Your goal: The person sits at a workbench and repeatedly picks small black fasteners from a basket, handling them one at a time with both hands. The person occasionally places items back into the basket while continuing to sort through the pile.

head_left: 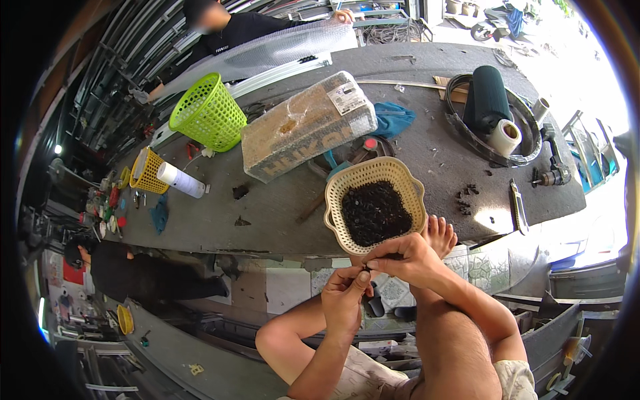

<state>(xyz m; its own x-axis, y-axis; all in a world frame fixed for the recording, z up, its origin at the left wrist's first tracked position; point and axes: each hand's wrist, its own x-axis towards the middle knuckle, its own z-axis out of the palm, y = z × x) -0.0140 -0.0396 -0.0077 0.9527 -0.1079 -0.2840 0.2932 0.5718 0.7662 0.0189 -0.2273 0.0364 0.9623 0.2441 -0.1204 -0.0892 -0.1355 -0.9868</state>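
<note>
My left hand (344, 297) and my right hand (402, 259) meet just in front of a cream plastic basket (337, 235). Both pinch one tiny dark piece (367, 267) between their fingertips; it is too small to name. The basket stands at the table's near edge and holds a heap of small black parts (375, 213). To its right lie several loose black pieces (466, 200) of similar size. My bare foot (440, 235) rests on the table edge beside the basket.
Behind the basket are a long taped carton (307, 127), a blue cloth (393, 120) and a green basket (209, 113). A utility knife (519, 208), a drill (552, 160) and a black coil (527, 157) lie right. One person (247, 30) handles bubble wrap across the table; another (133, 270) bends at left.
</note>
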